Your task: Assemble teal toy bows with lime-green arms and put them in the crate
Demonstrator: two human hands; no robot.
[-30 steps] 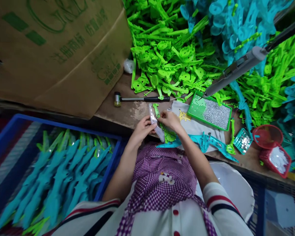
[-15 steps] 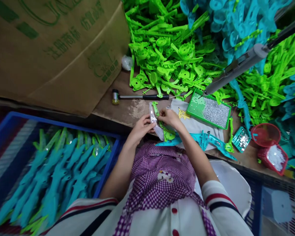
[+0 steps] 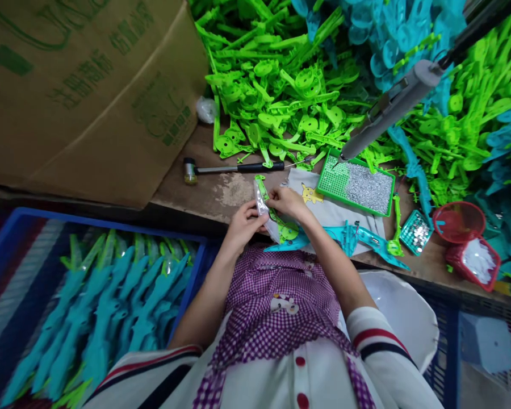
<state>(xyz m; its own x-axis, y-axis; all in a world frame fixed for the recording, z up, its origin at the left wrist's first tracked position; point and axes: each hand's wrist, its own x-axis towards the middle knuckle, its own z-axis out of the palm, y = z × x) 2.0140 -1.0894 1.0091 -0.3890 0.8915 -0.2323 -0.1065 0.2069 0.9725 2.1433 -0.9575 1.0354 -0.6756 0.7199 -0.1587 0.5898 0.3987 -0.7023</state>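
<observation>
My left hand [image 3: 243,226] is closed, with thumb and fingers pinching a clear plastic piece [image 3: 271,228] near the bench's front edge. Fingers bent together, my right hand [image 3: 287,203] presses at a bright green plastic part [image 3: 288,229] that lies along the clear piece. The green part's narrow end sticks up past both hands. Whatever sits between the right fingertips is hidden. Below and to the right, a long turquoise plastic part [image 3: 333,238] lies across the bench edge, partly behind my right forearm.
Behind lie heaps of green parts [image 3: 276,85] and turquoise parts [image 3: 409,34]. A hammer [image 3: 221,168] rests ahead. A power screwdriver [image 3: 387,108] hangs over a green tray of screws [image 3: 368,190]. Red containers [image 3: 472,264] stand right; a blue crate [image 3: 111,218] and carton [image 3: 89,113] are left.
The view has shifted slightly, so the bench items appear a little further left. Both hands keep nearly the same place and grip on the clear and green pieces.
</observation>
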